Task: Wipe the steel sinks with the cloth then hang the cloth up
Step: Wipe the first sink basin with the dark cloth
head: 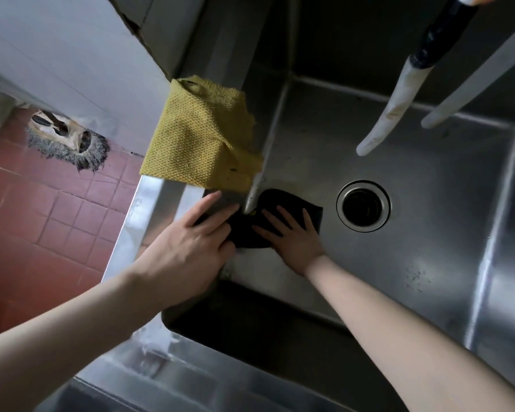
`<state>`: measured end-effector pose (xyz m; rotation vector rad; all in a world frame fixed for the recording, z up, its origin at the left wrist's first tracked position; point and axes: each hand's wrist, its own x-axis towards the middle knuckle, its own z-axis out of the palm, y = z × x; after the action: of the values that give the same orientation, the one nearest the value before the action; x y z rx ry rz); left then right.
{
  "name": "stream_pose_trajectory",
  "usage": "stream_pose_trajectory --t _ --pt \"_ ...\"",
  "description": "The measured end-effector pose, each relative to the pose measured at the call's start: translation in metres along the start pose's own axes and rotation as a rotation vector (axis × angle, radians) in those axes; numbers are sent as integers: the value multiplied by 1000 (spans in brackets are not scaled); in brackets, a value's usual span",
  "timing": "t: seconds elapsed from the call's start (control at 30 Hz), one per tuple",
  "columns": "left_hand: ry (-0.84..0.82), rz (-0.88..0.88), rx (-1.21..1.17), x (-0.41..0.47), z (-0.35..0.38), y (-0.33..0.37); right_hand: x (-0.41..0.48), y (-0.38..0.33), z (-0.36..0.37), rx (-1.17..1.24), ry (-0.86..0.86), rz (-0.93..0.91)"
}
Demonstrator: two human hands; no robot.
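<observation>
Currently dark cloth (290, 200) lies on sink (428, 248) floor against left wall, near drain (363, 206). Right hand (295, 242) presses it, fingers spread straight. Left hand (188, 245) flat on rim, gripping nothing. Risk: upward wipe knocks draped yellow cloth (197, 138) into basin.

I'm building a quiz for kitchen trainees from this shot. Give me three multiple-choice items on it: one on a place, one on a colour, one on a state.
1. Where is the yellow cloth?
A) draped over the sink's left rim
B) in the drain
C) on the floor

2. What colour is the wiping cloth under the right hand?
A) white
B) black
C) red

3. How does the right hand lie?
A) in a fist
B) flat, fingers spread
C) lifted clear of the cloth

Answers: 1 A, it hangs over the rim's edge; 2 B, it shows black around the fingers; 3 B, its straight fingers press the cloth.
</observation>
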<state>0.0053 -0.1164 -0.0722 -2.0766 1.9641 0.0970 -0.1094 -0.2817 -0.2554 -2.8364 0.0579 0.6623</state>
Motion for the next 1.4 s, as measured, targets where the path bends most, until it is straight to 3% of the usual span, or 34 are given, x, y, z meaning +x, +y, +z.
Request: stream_pose_trajectory --t 0.1,0.27,0.43,0.77,0.93,1.1,1.4 --pt "8 14 -25 0 -1 -1 -13 -17 6 55 -3 75" --pt "128 62 -131 8 -11 -6 -47 -11 21 -105 -213 -174" --pt "210 19 -98 42 -26 -29 -59 -17 19 -51 -322 -105" --pt "120 -61 -2 113 -23 -79 9 14 -1 79 57 207" --pt "115 -126 -5 117 -16 -86 61 76 -37 102 132 291" --pt "144 -172 -28 119 -14 -82 87 104 -66 299 171 414" --pt "123 -196 -54 119 -20 -80 -4 32 9 105 101 149"
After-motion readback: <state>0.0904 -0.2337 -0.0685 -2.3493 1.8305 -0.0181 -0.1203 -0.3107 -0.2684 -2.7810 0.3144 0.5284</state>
